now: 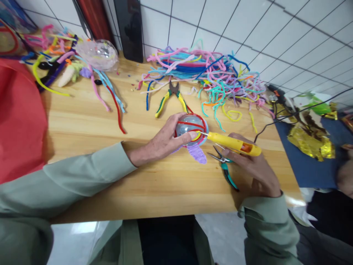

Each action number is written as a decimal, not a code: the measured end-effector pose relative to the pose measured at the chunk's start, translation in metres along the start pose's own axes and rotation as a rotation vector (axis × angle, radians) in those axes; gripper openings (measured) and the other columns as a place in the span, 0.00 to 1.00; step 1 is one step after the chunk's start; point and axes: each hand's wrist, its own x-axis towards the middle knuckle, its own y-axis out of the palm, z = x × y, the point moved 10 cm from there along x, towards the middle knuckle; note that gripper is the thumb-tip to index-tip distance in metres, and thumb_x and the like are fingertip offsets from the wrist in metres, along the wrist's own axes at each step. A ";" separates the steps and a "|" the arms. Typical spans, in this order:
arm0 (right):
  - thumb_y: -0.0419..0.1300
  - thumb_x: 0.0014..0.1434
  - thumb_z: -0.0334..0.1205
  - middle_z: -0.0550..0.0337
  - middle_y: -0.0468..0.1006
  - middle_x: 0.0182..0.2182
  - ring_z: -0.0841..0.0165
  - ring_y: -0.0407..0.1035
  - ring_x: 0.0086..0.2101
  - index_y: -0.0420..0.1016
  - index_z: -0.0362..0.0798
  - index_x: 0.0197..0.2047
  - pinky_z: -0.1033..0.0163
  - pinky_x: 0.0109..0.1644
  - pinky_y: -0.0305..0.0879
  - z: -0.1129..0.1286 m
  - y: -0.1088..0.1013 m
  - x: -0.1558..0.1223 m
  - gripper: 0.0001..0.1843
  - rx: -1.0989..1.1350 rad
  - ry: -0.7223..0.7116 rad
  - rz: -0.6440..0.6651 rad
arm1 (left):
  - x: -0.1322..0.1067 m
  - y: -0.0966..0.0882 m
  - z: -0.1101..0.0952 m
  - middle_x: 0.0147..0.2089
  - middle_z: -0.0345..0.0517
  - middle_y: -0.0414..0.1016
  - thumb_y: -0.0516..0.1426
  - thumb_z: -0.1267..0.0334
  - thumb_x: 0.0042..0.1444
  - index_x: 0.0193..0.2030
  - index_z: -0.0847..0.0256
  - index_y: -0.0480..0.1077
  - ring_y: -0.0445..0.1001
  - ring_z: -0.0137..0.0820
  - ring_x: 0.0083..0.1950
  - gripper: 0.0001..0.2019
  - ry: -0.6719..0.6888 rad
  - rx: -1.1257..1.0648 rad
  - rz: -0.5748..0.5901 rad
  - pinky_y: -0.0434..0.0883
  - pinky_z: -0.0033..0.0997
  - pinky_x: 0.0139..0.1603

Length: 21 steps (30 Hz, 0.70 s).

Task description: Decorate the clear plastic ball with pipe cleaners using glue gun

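My left hand (172,134) grips a clear round ball (190,123) wrapped with red pipe cleaners, its thumb pressed on the near side beside a bit of yellow. A fuzzy purple piece (197,154) sticks out below the ball. In my right hand (248,162) is a yellow glue gun (231,142), its metal nozzle at the ball's right side by my left thumb. Teal-handled long-nose pliers (226,173) lie on the table just under my right hand. Beyond the ball rest yellow-and-green pliers (171,97), jaws pointing away.
A heap of coloured pipe cleaners (198,70) lies along the tiled wall (220,22). At left are a crumpled clear plastic ball (97,55), loose pipe cleaners and red sheet (20,117). A black cable (292,117) crosses at right, near gold foil (310,141) and another person's arm (346,173).
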 end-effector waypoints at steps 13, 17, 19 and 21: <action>0.78 0.61 0.62 0.58 0.86 0.40 0.55 0.82 0.43 0.86 0.58 0.47 0.45 0.53 0.82 -0.027 -0.073 0.003 0.21 -0.031 -0.131 -0.457 | -0.001 0.003 -0.002 0.74 0.58 0.75 0.68 0.46 0.71 0.76 0.54 0.65 0.79 0.49 0.70 0.33 -0.033 -0.001 0.034 0.78 0.55 0.74; 0.71 0.64 0.56 0.53 0.86 0.45 0.50 0.81 0.47 0.83 0.54 0.50 0.39 0.58 0.81 -0.054 -0.114 0.018 0.18 -0.569 0.000 -0.572 | -0.003 0.002 -0.006 0.73 0.56 0.76 0.68 0.44 0.70 0.75 0.55 0.65 0.79 0.48 0.69 0.34 -0.027 0.039 0.033 0.78 0.54 0.74; 0.66 0.67 0.50 0.49 0.86 0.49 0.49 0.80 0.51 0.81 0.53 0.52 0.38 0.61 0.79 -0.066 -0.124 0.025 0.15 -0.778 0.036 -0.531 | -0.004 0.000 -0.003 0.73 0.56 0.76 0.69 0.43 0.69 0.75 0.54 0.65 0.79 0.48 0.68 0.35 -0.063 0.072 0.016 0.78 0.54 0.73; 0.65 0.67 0.44 0.42 0.85 0.54 0.46 0.78 0.57 0.82 0.50 0.57 0.38 0.66 0.76 -0.075 -0.133 0.027 0.18 -0.877 0.060 -0.513 | -0.005 -0.002 0.001 0.71 0.54 0.77 0.69 0.42 0.68 0.76 0.53 0.65 0.79 0.48 0.67 0.36 -0.101 0.114 0.001 0.80 0.55 0.71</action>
